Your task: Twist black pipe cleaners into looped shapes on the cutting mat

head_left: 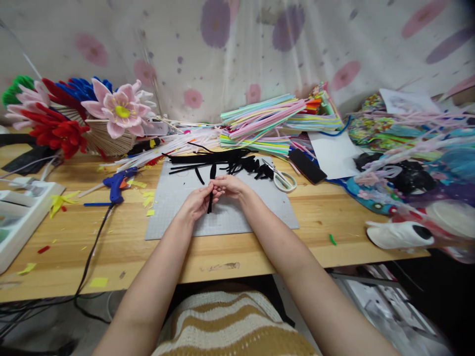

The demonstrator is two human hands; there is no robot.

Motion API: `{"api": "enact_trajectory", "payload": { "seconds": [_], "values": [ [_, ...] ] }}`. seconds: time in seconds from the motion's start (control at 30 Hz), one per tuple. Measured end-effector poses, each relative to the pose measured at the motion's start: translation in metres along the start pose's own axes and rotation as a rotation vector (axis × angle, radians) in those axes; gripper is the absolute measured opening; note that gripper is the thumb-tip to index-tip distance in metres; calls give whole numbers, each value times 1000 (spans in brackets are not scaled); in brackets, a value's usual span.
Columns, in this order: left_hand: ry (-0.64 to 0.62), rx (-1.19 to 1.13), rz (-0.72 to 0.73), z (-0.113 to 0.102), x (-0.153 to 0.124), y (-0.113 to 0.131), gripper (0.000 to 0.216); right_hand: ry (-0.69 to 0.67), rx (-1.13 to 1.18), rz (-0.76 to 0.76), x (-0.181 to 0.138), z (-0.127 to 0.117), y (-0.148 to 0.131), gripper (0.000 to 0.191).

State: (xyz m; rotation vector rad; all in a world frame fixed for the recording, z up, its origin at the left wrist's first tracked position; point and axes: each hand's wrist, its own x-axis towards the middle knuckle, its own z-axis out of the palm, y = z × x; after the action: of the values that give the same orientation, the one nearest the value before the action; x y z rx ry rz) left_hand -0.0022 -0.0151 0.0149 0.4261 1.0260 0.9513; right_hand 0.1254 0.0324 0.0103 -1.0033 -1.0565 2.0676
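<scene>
My left hand (199, 201) and my right hand (229, 186) meet over the grey cutting mat (166, 222), fingertips closed together. Between them is a black pipe cleaner piece (213, 171), upright in view, its top sticking out above the fingers and its tail hanging below. The middle part is hidden by my fingers. Beyond the hands lie more black pipe cleaners (200, 159) in a bundle, with short curled black pieces (264, 171) to their right. A small black strip (199, 176) rests just left of the held piece. Scissors (285, 181) lie at the mat's right edge.
At left are a blue glue gun (116, 184) with its cord, a white power strip (22, 217) and pipe-cleaner flowers (120, 111). Pastel pipe cleaners (267, 118) are heaped at the back. A black phone-like slab (307, 166) and a white bottle (397, 234) are at right.
</scene>
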Motion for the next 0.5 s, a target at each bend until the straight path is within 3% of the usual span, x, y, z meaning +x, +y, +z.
{"api": "enact_trajectory", "payload": {
  "seconds": [0.13,0.23,0.33,0.5],
  "values": [
    [-39,142,115,-2,-4,3,24,157,-137,-179,2,4,0,34],
    [103,446,291,-4,-8,4,36,259,-250,-287,2,4,1,40],
    [242,803,487,-6,-12,5,24,289,-355,-342,1,3,-1,42],
    [182,1084,572,-10,-17,13,8,265,-456,-331,-5,3,-5,44]
  ]
}}
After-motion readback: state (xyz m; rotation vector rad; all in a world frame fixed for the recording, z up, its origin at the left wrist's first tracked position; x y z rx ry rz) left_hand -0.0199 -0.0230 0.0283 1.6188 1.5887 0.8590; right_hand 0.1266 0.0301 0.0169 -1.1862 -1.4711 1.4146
